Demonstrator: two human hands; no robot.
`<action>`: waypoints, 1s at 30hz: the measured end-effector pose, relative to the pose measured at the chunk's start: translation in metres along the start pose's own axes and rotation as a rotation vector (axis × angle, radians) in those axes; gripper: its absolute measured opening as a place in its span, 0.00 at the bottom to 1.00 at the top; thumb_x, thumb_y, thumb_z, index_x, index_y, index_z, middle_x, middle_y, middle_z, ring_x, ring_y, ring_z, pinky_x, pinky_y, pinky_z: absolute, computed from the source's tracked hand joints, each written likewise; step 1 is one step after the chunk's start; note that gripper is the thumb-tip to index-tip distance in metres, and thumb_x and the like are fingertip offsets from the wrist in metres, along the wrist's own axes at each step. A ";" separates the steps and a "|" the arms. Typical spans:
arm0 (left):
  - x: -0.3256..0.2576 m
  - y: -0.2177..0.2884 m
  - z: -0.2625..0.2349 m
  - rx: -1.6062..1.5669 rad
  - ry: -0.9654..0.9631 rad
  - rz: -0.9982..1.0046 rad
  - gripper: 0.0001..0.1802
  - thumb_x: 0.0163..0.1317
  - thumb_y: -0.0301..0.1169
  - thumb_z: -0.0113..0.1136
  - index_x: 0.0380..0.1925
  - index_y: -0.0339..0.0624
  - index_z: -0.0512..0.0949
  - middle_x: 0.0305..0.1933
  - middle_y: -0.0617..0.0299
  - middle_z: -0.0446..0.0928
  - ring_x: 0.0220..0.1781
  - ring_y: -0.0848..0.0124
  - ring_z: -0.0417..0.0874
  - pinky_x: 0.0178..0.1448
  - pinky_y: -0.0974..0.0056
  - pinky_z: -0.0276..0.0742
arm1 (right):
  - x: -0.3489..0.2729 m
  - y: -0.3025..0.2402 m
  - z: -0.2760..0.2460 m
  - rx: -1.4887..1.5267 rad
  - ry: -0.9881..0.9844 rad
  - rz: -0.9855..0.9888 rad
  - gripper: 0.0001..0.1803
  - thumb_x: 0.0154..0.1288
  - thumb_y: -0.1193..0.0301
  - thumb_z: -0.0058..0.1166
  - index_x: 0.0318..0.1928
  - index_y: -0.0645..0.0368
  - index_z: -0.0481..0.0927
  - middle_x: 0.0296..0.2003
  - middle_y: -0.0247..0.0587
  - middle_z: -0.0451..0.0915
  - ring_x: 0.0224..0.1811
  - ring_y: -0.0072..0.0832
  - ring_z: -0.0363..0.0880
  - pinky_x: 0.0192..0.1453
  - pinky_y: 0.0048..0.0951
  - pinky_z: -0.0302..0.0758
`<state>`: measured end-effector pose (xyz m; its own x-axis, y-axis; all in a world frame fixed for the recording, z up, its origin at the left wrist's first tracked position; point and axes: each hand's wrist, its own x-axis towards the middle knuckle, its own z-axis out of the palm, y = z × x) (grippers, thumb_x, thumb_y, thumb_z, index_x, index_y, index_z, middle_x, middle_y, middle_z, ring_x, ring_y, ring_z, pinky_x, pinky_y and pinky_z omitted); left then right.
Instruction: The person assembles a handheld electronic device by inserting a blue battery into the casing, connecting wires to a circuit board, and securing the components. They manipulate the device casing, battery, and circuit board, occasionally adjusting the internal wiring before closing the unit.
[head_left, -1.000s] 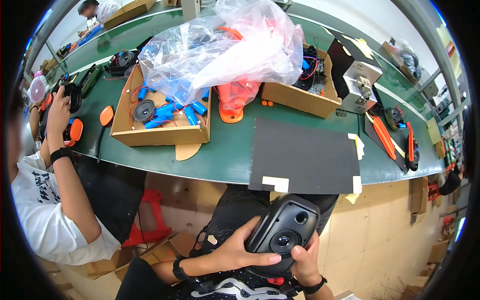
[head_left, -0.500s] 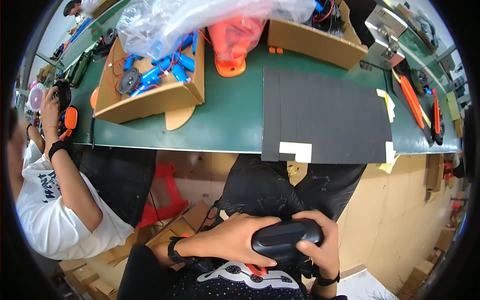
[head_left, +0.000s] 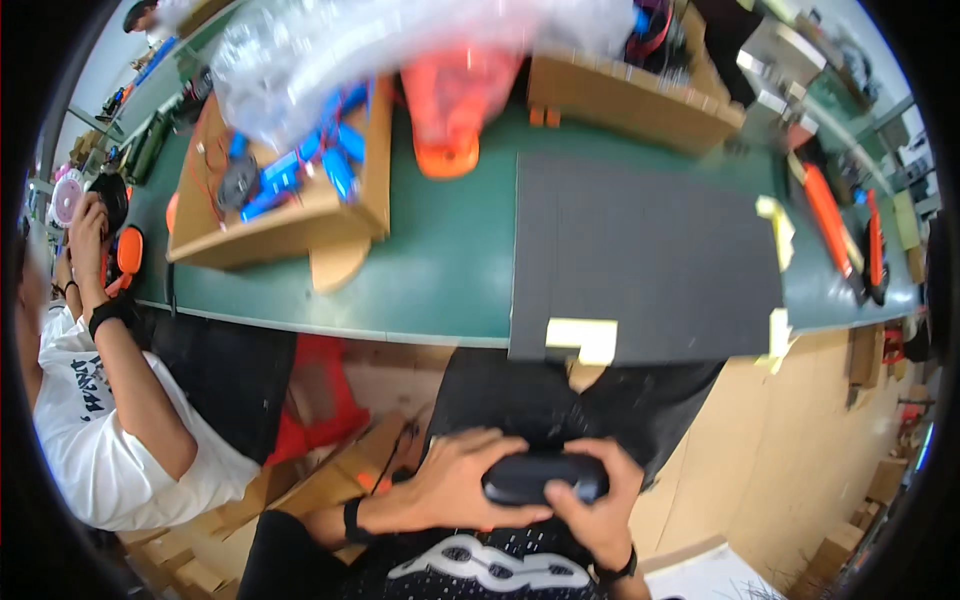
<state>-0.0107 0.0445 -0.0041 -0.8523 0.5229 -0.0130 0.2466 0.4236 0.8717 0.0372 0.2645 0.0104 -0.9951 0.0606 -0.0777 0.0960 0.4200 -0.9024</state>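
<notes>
Head view, looking down past the lap: much of the upper picture is smeared by motion, so the clear plastic bag (head_left: 400, 50) and the orange part (head_left: 450, 110) under it are hard to read, and the far cardboard box (head_left: 630, 95) is cut off by the rim. The small blue pieces in the near cardboard box (head_left: 280, 210) cannot be told apart. At the left edge another person in a white shirt (head_left: 100, 450) is only partly in view, a hand (head_left: 85, 225) raised beside a black and orange object.

A green worktable (head_left: 440, 270) runs across the scene, with a dark grey mat (head_left: 640, 260) taped down at its corners with pale tape (head_left: 585, 338). Orange-handled tools (head_left: 830, 220) lie at the right end. Below the table edge are cardboard cartons and a tan floor (head_left: 800, 450).

The black rounded device (head_left: 545, 478) sits low in the picture, over the person's lap and well clear of the table. The left hand (head_left: 465, 485) wraps it from the left, fingers curled over its top — the right hand (head_left: 595, 500) clasps its right end from below. Both hands are closed on it.
</notes>
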 end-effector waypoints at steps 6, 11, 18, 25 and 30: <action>0.012 0.053 -0.034 -0.578 -0.006 -0.171 0.33 0.66 0.44 0.75 0.62 0.31 0.79 0.55 0.52 0.86 0.58 0.68 0.86 0.65 0.62 0.79 | -0.014 -0.049 -0.020 0.651 0.113 0.063 0.65 0.48 0.49 0.83 0.78 0.67 0.58 0.68 0.50 0.72 0.69 0.40 0.74 0.75 0.43 0.71; 0.057 0.081 -0.012 -0.915 0.231 -0.134 0.28 0.76 0.47 0.64 0.60 0.32 0.77 0.48 0.60 0.83 0.51 0.71 0.82 0.58 0.65 0.78 | 0.034 -0.096 -0.035 0.621 0.242 -0.040 0.48 0.55 0.49 0.79 0.66 0.68 0.74 0.57 0.47 0.83 0.58 0.36 0.83 0.64 0.38 0.78; 0.133 0.114 -0.067 -0.450 0.267 0.372 0.25 0.80 0.39 0.58 0.65 0.28 0.75 0.62 0.45 0.77 0.61 0.58 0.82 0.66 0.58 0.78 | 0.166 -0.151 -0.144 0.671 0.142 -0.146 0.29 0.70 0.58 0.62 0.59 0.71 0.80 0.49 0.44 0.87 0.50 0.29 0.88 0.57 0.35 0.86; 0.109 0.052 -0.087 -0.619 0.534 0.028 0.16 0.80 0.39 0.59 0.51 0.35 0.82 0.42 0.60 0.85 0.45 0.71 0.83 0.51 0.63 0.79 | 0.314 -0.181 -0.289 0.957 0.155 -0.210 0.30 0.76 0.53 0.59 0.66 0.64 0.76 0.55 0.53 0.86 0.52 0.44 0.90 0.64 0.48 0.86; 0.124 0.065 -0.080 -0.095 0.617 0.128 0.09 0.75 0.30 0.60 0.44 0.36 0.84 0.37 0.50 0.84 0.39 0.60 0.85 0.44 0.60 0.80 | 0.364 -0.103 -0.396 1.005 0.226 -0.188 0.28 0.76 0.55 0.58 0.65 0.63 0.77 0.54 0.53 0.87 0.50 0.45 0.90 0.63 0.49 0.86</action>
<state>-0.1372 0.0781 0.0899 -0.9347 0.0308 0.3540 0.3462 0.3037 0.8877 -0.3266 0.6015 0.2430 -0.9548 0.2839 0.0882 -0.2257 -0.4990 -0.8367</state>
